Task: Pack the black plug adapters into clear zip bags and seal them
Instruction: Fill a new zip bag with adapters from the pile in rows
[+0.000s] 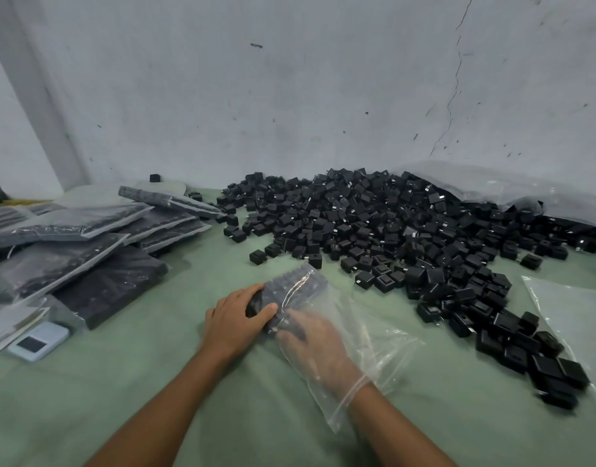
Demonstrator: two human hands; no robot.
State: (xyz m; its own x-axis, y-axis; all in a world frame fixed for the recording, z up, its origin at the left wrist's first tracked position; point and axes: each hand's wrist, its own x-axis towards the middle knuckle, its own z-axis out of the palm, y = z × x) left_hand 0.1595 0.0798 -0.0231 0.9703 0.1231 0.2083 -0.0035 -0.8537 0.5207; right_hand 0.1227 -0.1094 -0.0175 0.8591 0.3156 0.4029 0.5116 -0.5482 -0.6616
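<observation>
Bare green cloth tabletop (104, 382) open across near left and front. A narrow free strip runs back between the stack of filled clear zip bags (87, 230), left, and the heap of loose black plug adapters (391, 224) blocking right and rear. A part-filled clear zip bag (367, 338) occupies centre; small pale blue flat device (39, 342) near left; empty clear plastic bag (573, 318) at right edge.

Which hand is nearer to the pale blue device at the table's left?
Left. The left hand lies to the right of the pale blue device; the right hand, inside the clear bag, is farther right.
</observation>
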